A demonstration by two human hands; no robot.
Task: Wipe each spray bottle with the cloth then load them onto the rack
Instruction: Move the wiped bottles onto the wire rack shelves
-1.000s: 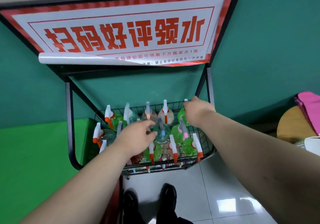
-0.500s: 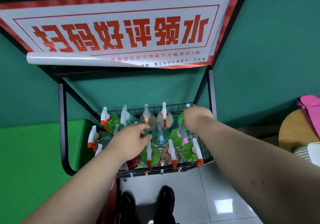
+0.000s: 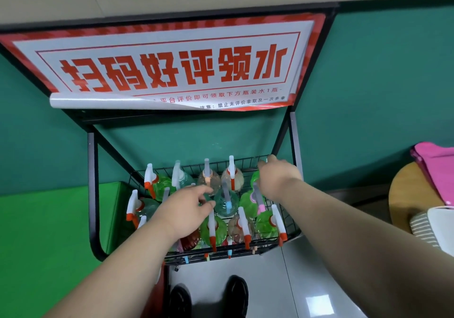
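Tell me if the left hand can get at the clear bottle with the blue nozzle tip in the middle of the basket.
Probably yes: the left hand is right beside the clear bottle, whose top stands uncovered, with nothing between them.

Black wire basket [image 3: 242,163] of a metal-framed rack [image 3: 91,195], standing on a glossy grey tiled floor [image 3: 307,281]. It holds upright spray bottles [image 3: 266,224] packed in roughly three rows, with green, clear and reddish bodies and white triggers tipped orange, pink or blue. Far right: round wooden table [image 3: 407,195] bearing a pink cloth [image 3: 437,168].
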